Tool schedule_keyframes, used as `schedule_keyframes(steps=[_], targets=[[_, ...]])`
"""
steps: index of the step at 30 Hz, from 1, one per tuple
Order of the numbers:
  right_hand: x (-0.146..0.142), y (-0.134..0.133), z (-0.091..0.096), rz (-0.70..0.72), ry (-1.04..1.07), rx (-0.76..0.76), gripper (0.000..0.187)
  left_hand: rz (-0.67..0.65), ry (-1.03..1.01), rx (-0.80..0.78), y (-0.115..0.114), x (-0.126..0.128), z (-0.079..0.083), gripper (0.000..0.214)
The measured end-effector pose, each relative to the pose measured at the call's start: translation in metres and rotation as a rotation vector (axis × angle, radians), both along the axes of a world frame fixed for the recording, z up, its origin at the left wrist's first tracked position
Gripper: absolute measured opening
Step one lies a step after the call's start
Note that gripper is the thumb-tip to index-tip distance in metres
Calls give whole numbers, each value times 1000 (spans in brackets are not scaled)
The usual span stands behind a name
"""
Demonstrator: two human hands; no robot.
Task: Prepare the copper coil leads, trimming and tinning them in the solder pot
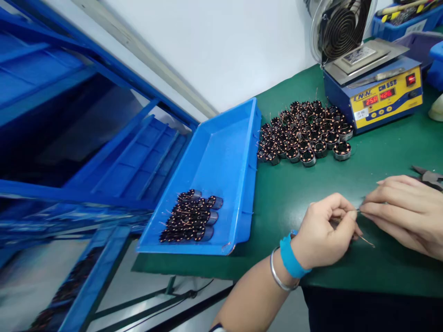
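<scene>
My left hand [328,230], with a blue wristband and a silver bangle, is closed in a pinch above the green table. A thin copper wire [367,241] sticks out below its fingers; whatever else lies inside the grip is mostly hidden. Close on the right, my right hand [406,214] has its fingertips pressed together at a short wire end that spans the small gap between the hands. Behind the hands stands a group of copper-wound stator cores [304,131], dark rings with loose wire ends. Cutting pliers [429,177] lie just beyond my right hand, partly covered by it.
A blue tray [221,143] at the table's left edge holds more wound cores [190,216] in rows. A blue and yellow heating unit [384,99] with a lit red display stands at the back right, beside a fan [346,27]. Blue racks [114,152] fill the left.
</scene>
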State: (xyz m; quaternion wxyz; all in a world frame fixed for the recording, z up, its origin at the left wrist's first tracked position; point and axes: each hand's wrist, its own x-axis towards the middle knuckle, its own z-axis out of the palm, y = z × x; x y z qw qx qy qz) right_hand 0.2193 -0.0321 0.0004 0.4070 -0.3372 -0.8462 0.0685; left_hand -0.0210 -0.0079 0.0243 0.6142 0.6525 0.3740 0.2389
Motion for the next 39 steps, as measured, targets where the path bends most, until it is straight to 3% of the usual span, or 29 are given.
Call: schedule_keyframes(steps=[3,5,7,9,11,14,17,19,20,22,24,26,29,30,33,36,39], targets=[[-10,-2,-1,27,235,-487,52,27,103,365,-4,-1,-1,15],[-13,-3,-1,77,333,-706,63,44,101,369,-5,-1,0,15],[-11,-2,-2,55,305,-562,48,50,39,147,-4,0,3,19],[-2,-1,-3,-7,162,-212,20,40,-36,-145,0,2,6,30],[9,0,-7,-6,-39,56,16,24,-87,-360,5,3,8,44],[24,1,-13,24,-247,191,29,10,-115,-448,8,3,10,55],[23,0,-15,34,-237,174,31,-9,-104,-346,5,1,9,49],[13,-2,-13,29,-89,0,17,-19,-43,-113,1,0,9,37],[7,-3,-11,26,11,-161,21,-24,4,43,-1,-1,8,29],[-3,-5,-9,43,190,-548,51,-20,92,311,-4,-2,8,18],[-8,-7,-7,62,262,-767,63,3,110,352,-5,-2,8,15],[-7,-7,-6,42,242,-604,50,26,49,149,-3,-1,9,21],[2,-5,-8,-27,89,-102,7,35,-61,-235,1,2,11,37],[5,-4,-10,-28,16,3,7,35,-83,-315,2,3,11,42],[12,-2,-15,22,-193,128,24,31,-111,-396,4,4,11,48],[19,1,-16,44,-319,191,25,27,-94,-351,4,3,10,42],[26,4,-10,-84,-321,201,22,28,-73,-330,5,2,11,37]])
